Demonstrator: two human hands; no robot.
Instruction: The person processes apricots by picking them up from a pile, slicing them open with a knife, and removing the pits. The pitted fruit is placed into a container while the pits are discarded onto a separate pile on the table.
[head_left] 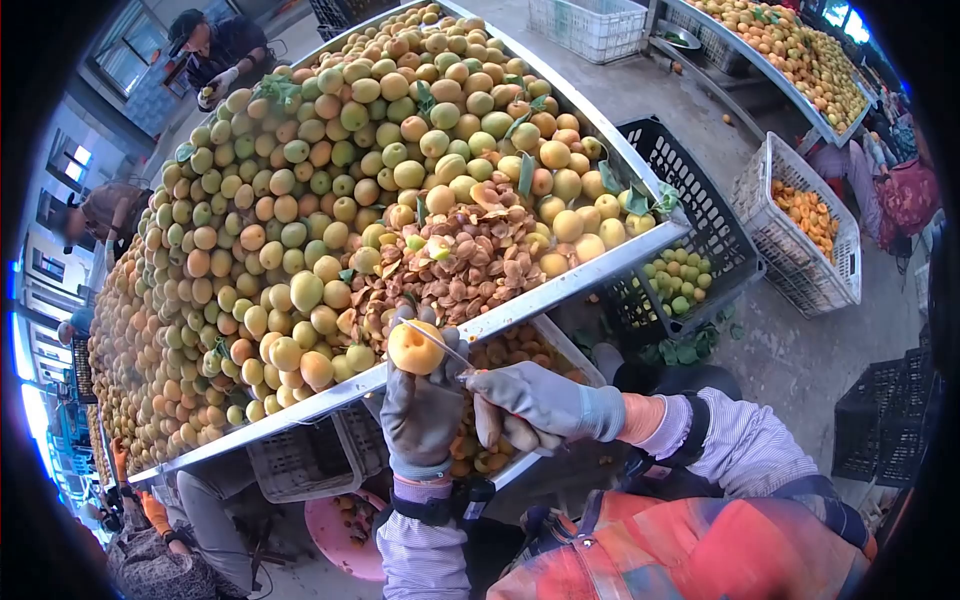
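Note:
My left hand (pixel 425 410), in a grey glove, holds a yellow-orange apricot (pixel 415 347) up at the metal rim of the sorting table (pixel 560 285). In my gloved right hand (pixel 535 400) is a knife (pixel 436 338), its thin blade lying against the apricot's upper right side. The fingers are wrapped round its handle, which is mostly hidden. Just beyond the fruit lies a heap of brown apricot pits (pixel 480 262) on the table. Whole apricots (pixel 330 180), green to orange, are piled high behind and to the left.
Below the rim sits a crate of apricot halves (pixel 525 350). A black crate (pixel 690 200) with green fruit stands right, a white crate (pixel 800 225) of orange halves beyond it. A pink basin (pixel 345 535) is on the floor. Co-workers (pixel 215 55) work along the table's left side.

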